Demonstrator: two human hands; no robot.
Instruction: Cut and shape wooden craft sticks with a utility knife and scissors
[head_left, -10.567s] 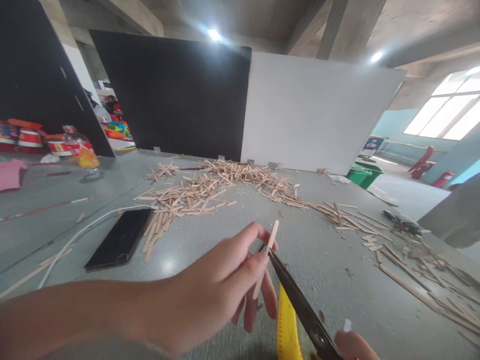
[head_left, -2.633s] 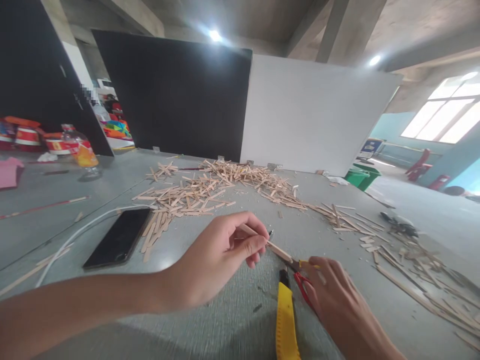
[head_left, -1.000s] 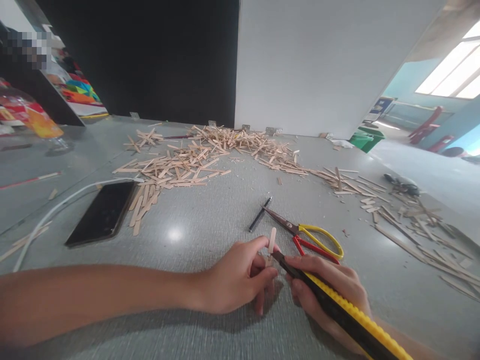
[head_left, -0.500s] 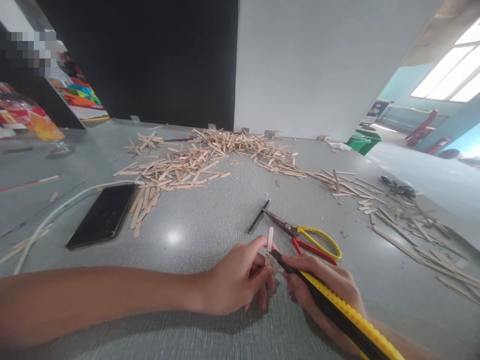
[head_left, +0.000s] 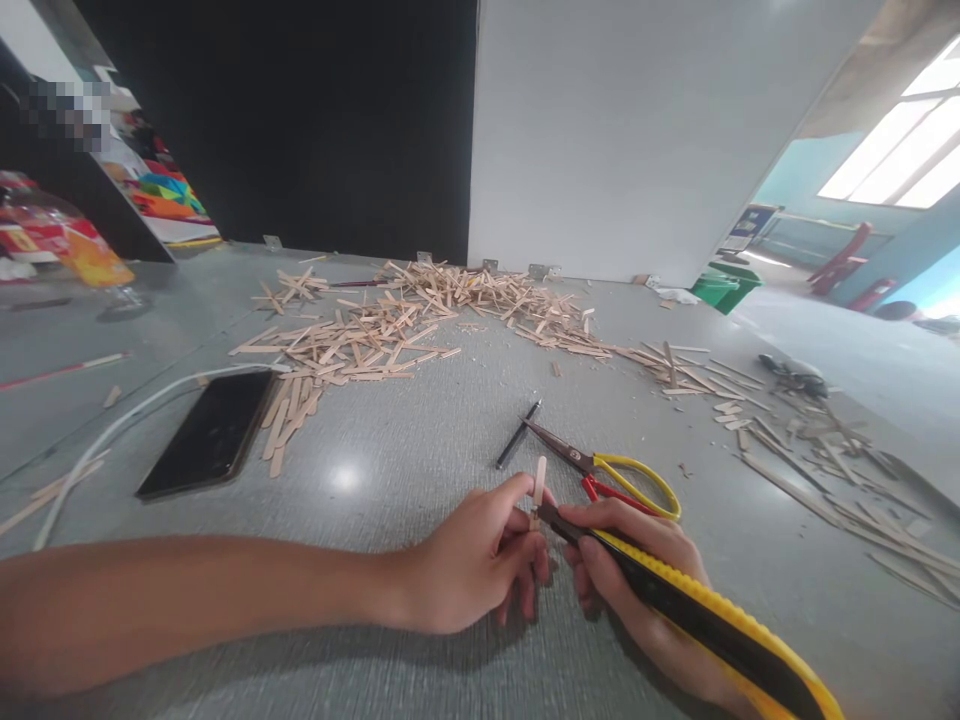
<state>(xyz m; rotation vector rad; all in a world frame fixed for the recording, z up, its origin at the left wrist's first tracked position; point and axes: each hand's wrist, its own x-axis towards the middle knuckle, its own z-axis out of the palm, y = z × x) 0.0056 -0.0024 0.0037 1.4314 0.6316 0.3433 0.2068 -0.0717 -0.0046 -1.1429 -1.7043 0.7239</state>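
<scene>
My left hand (head_left: 480, 560) pinches a short wooden stick (head_left: 538, 482) upright on the grey table (head_left: 420, 440), fingers closed round its lower part. My right hand (head_left: 645, 580) grips a yellow and black utility knife (head_left: 705, 625), its tip pressed against the stick just above my left fingers. Scissors (head_left: 607, 470) with one yellow and one red handle loop lie on the table just beyond both hands. A thin black pen (head_left: 519, 433) rests beside the scissors' tips.
Heaps of wooden sticks (head_left: 390, 330) cover the far middle of the table, and longer strips (head_left: 810, 450) lie at the right. A black phone (head_left: 210, 432) with a white cable (head_left: 112, 435) is at the left. A drink bottle (head_left: 90, 260) stands far left.
Over the last second the hands barely moved and the view shifted slightly. Earlier I held the stick against the scissors, then laid the scissors down and took up the knife.
</scene>
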